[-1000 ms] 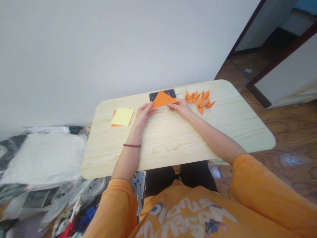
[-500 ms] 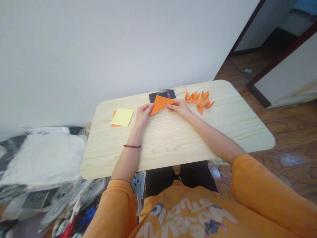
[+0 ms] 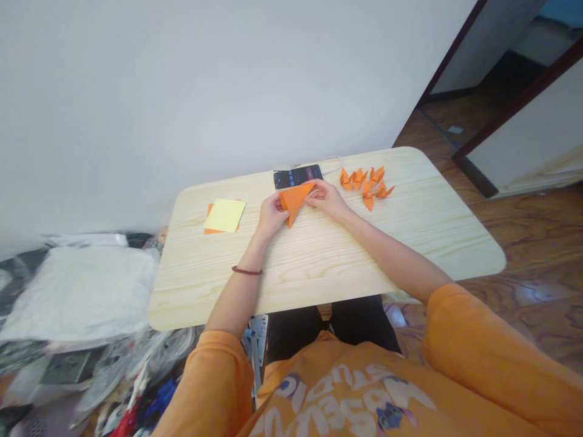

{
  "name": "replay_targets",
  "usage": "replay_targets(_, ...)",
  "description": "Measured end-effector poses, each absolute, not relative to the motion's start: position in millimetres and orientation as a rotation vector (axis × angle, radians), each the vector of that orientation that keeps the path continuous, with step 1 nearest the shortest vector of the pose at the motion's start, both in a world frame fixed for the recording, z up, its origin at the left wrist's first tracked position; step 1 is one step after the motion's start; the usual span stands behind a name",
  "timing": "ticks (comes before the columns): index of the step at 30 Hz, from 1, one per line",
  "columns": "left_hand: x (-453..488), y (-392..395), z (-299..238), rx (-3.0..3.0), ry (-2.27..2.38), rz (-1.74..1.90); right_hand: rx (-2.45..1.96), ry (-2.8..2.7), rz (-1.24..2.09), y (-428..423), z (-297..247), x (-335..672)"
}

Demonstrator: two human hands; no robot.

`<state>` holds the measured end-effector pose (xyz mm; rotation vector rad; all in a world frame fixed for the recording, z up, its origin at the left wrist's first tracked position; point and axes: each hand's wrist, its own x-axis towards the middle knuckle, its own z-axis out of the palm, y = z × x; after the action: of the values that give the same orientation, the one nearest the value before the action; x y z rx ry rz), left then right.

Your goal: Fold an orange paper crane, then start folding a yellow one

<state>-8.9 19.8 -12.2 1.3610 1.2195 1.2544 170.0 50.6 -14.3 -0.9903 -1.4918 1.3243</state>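
Between my two hands is a sheet of orange origami paper (image 3: 295, 199), folded into a triangle with one point toward me. My left hand (image 3: 272, 216) pinches its left side, thumb on top and fingers partly hidden behind. My right hand (image 3: 325, 200) closes its fingertips on the right corner. Just beyond the paper lies a phone (image 3: 296, 176) with a lit screen, its near edge partly covered by the paper. Right of my right hand, several folded orange paper cranes (image 3: 368, 193) stand in a cluster.
On the left of the pale wooden table (image 3: 319, 267) lies a stack of yellow paper (image 3: 225, 215) with orange sheets under it. A white cable (image 3: 336, 161) runs behind the phone. The wall (image 3: 228, 91) rises at the far edge. Bags and clutter (image 3: 86, 291) fill the left side.
The folded orange paper has turned, its lower point now facing me. My left hand has shifted slightly right and nearer me; my right hand has moved slightly left.
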Motion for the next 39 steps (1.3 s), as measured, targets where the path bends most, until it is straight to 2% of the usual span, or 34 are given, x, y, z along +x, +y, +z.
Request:
replay_targets(5,-7,15,-8,1.565,1.370,1.320,-0.974,-1.808,0.953,43,-15,170)
replay_targets(8,-8,14,-7,1.598,1.387,1.313,-0.936,-1.945,0.845,41,-14,170)
replay_targets(19,-7,17,-10,1.361,1.459,1.395,-0.979,-1.935,0.797,44,-18,169)
replay_targets(27,-9,25,-21,1.077,1.251,1.489,-1.011,-1.847,0.729,48,-19,170)
replay_targets(39,-17,32,-32,1.049,1.109,1.516,-0.884,-1.780,0.768,51,-21,169)
